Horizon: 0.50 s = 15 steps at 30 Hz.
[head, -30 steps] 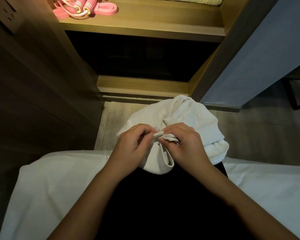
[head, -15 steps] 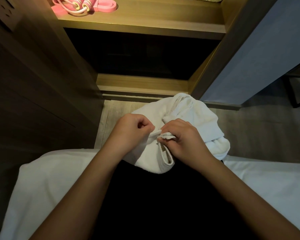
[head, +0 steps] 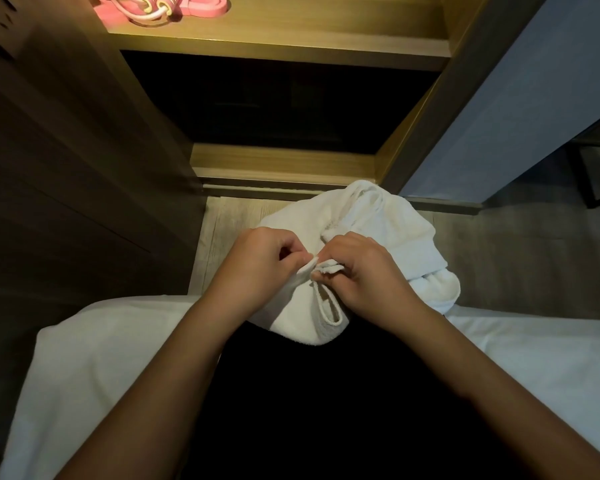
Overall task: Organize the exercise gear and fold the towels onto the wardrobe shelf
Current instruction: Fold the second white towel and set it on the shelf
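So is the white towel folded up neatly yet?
Not folded: the white towel is a bunched, wrinkled heap, with the left hand and right hand pinching one edge.

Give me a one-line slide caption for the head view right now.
Left hand and right hand pinch a bunched white towel before the wardrobe shelf holding pink exercise gear.

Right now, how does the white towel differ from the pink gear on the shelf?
The white towel is bunched, pinched by the left hand and right hand; the pink gear lies untouched on the wardrobe shelf. The towel is plain white; the gear pink with pale cords.
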Each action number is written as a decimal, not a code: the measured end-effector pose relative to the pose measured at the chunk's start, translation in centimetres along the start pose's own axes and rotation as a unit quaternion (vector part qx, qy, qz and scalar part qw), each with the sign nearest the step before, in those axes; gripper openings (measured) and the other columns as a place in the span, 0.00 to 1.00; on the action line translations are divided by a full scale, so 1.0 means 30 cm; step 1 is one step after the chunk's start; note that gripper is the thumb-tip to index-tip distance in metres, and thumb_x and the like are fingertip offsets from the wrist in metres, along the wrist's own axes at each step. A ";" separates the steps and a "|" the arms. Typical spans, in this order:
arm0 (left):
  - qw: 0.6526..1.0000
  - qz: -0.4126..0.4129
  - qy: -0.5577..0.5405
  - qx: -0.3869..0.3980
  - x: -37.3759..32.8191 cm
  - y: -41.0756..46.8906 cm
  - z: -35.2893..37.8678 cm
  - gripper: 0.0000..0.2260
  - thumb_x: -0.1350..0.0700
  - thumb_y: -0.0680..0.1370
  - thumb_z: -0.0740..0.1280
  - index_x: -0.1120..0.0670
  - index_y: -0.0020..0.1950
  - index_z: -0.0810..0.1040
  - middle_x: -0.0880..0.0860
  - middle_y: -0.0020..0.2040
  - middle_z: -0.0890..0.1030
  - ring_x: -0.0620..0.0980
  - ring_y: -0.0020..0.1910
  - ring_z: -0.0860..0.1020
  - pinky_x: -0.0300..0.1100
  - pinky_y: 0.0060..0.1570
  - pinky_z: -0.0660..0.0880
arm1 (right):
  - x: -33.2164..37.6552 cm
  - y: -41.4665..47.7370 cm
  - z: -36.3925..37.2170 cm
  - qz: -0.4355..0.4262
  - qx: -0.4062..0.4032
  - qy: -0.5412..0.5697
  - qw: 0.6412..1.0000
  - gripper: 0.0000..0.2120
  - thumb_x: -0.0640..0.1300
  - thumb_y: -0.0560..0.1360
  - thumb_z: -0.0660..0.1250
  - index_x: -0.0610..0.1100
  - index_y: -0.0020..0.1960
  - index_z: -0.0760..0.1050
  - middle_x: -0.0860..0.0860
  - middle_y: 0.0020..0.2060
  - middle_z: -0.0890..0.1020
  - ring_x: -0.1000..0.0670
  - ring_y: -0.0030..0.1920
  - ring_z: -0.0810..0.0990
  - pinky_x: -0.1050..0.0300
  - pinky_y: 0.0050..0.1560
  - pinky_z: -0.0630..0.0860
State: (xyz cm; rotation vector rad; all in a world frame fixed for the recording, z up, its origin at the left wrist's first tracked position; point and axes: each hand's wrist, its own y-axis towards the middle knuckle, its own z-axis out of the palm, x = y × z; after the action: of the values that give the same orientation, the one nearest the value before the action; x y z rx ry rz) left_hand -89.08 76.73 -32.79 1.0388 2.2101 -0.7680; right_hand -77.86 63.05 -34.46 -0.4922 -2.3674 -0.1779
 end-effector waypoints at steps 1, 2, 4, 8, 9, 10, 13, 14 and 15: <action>1.000 0.016 0.006 0.014 0.002 -0.001 -0.007 0.04 0.54 0.77 0.70 0.51 0.45 0.85 0.44 0.39 0.82 0.40 0.39 0.78 0.37 0.41 0.75 | -0.001 -0.001 0.001 0.001 0.000 0.002 1.000 0.05 0.44 0.75 0.70 0.43 0.46 0.83 0.50 0.44 0.83 0.50 0.47 0.76 0.51 0.52 0.72; 0.999 0.032 0.011 0.032 0.004 -0.002 -0.016 0.05 0.54 0.77 0.70 0.51 0.47 0.85 0.43 0.40 0.83 0.41 0.40 0.78 0.37 0.41 0.75 | -0.001 -0.003 0.002 0.002 -0.001 0.003 1.000 0.04 0.43 0.75 0.71 0.43 0.46 0.83 0.50 0.44 0.83 0.50 0.47 0.76 0.52 0.52 0.72; 0.996 0.059 0.024 0.069 0.007 -0.004 -0.032 0.07 0.50 0.76 0.71 0.51 0.50 0.85 0.42 0.41 0.82 0.40 0.41 0.78 0.35 0.42 0.74 | -0.005 -0.003 0.003 0.000 -0.006 0.001 1.000 0.04 0.42 0.74 0.70 0.42 0.45 0.83 0.50 0.44 0.83 0.49 0.47 0.76 0.52 0.51 0.72; 0.994 0.057 0.060 0.075 0.009 0.006 -0.022 0.08 0.52 0.74 0.73 0.51 0.52 0.81 0.42 0.41 0.78 0.41 0.42 0.76 0.34 0.42 0.73 | -0.015 0.005 0.010 0.003 0.003 -0.004 1.000 0.03 0.41 0.75 0.70 0.43 0.46 0.83 0.50 0.45 0.83 0.50 0.47 0.76 0.54 0.51 0.72; 0.994 0.051 0.067 0.072 0.008 0.010 -0.014 0.06 0.54 0.76 0.71 0.50 0.52 0.80 0.43 0.42 0.78 0.42 0.42 0.76 0.36 0.42 0.73 | -0.018 0.005 0.013 0.006 0.000 -0.004 1.000 0.04 0.42 0.75 0.70 0.44 0.47 0.82 0.51 0.46 0.83 0.51 0.48 0.76 0.54 0.52 0.72; 0.993 0.047 0.077 0.074 0.008 0.013 -0.005 0.04 0.55 0.77 0.68 0.49 0.52 0.78 0.44 0.43 0.77 0.43 0.43 0.75 0.39 0.42 0.73 | -0.023 0.000 0.015 0.009 -0.012 -0.006 1.000 0.04 0.43 0.76 0.69 0.44 0.48 0.81 0.50 0.47 0.82 0.51 0.49 0.75 0.54 0.53 0.72; 0.988 0.054 0.102 0.104 0.018 0.024 0.023 0.04 0.55 0.81 0.59 0.51 0.53 0.72 0.48 0.46 0.75 0.45 0.43 0.73 0.41 0.39 0.67 | -0.052 -0.029 0.005 0.027 -0.073 -0.020 0.997 0.05 0.42 0.77 0.66 0.41 0.50 0.78 0.49 0.53 0.76 0.51 0.53 0.72 0.54 0.55 0.71; 0.984 0.056 0.113 0.124 0.022 0.025 0.031 0.05 0.53 0.82 0.58 0.52 0.54 0.72 0.49 0.47 0.75 0.46 0.44 0.73 0.42 0.39 0.66 | -0.063 -0.040 -0.006 0.041 -0.087 -0.022 0.995 0.05 0.42 0.78 0.65 0.41 0.51 0.76 0.49 0.54 0.74 0.51 0.53 0.71 0.54 0.55 0.71; 0.979 0.060 0.127 0.145 0.027 0.027 0.036 0.07 0.53 0.83 0.57 0.54 0.54 0.72 0.50 0.48 0.75 0.47 0.45 0.73 0.43 0.41 0.65 | -0.073 -0.051 -0.021 0.056 -0.095 -0.019 0.994 0.06 0.43 0.79 0.63 0.41 0.51 0.74 0.49 0.54 0.73 0.51 0.53 0.70 0.54 0.55 0.70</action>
State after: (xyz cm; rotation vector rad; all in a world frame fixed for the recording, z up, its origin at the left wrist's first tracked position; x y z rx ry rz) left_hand -88.61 76.79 -34.29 1.4724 2.2626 -0.9696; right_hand -76.58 60.83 -35.45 -0.7225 -2.3645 -0.3483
